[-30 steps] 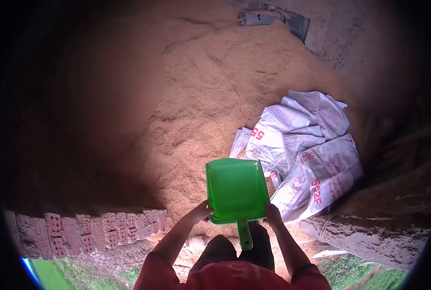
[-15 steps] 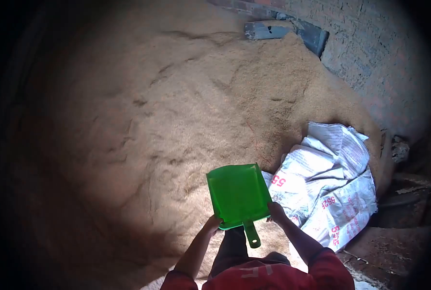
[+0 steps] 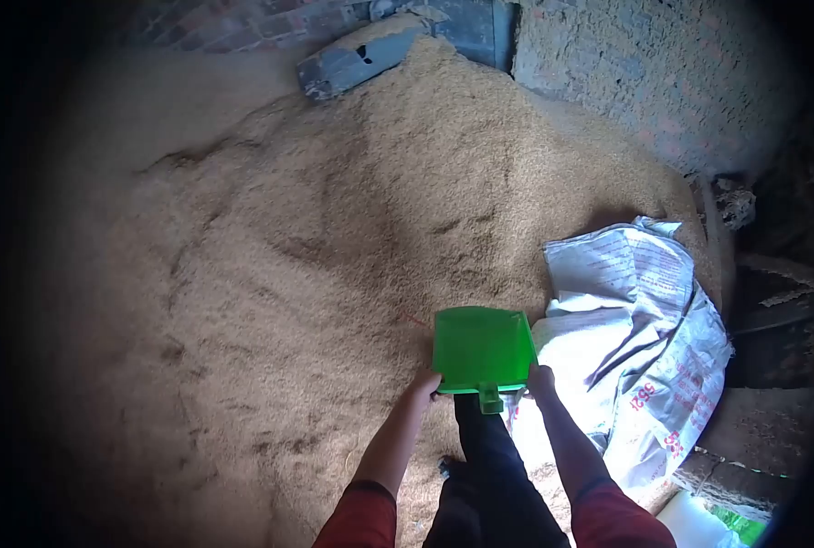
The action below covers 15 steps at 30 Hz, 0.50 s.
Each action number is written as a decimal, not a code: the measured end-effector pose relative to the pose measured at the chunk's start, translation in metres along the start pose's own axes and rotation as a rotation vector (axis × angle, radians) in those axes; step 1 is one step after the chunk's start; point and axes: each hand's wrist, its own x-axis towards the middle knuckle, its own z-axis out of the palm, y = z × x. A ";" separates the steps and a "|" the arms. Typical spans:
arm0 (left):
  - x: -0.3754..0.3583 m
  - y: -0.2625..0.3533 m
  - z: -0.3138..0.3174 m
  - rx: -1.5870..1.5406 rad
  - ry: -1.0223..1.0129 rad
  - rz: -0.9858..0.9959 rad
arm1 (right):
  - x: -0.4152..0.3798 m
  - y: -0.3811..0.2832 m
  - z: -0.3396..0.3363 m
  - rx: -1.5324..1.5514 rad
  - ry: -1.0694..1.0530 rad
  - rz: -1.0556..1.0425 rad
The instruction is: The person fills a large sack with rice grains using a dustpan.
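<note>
A green plastic dustpan (image 3: 482, 349) is held out in front of me, its short handle pointing back toward my body. My left hand (image 3: 425, 383) grips its left rear corner. At the opposite rear corner, my right hand (image 3: 541, 380) is closed around the side edge. The pan looks empty. Beyond and beneath it spreads a large heap of tan, grain-like husks (image 3: 316, 265). Close by my right hand lies a crumpled white woven sack (image 3: 640, 310) with red print, resting on the heap.
A grey pipe-like piece (image 3: 357, 59) lies at the top of the heap by the wall. The rough wall (image 3: 654, 82) rises at the back right. Dark boards (image 3: 763, 429) border the right side, and a white item (image 3: 699, 521) sits at the lower right.
My view has turned to the right and tilted up. The dustpan, still in both hands, has come closer to the sack and looks tipped more, its handle foreshortened.
</note>
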 end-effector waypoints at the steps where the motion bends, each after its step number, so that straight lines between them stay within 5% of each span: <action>1: 0.025 0.017 0.006 0.010 -0.011 -0.003 | 0.053 0.021 0.003 -0.256 0.019 -0.162; 3: 0.069 0.050 0.020 -0.127 0.008 0.064 | 0.105 0.005 0.003 -0.301 0.140 -0.212; 7: 0.172 0.131 0.022 0.088 0.309 0.117 | 0.167 -0.092 -0.005 -0.366 0.342 -0.302; 15: 0.266 0.358 -0.002 0.191 0.360 0.322 | 0.340 -0.268 -0.037 -0.099 0.323 -0.216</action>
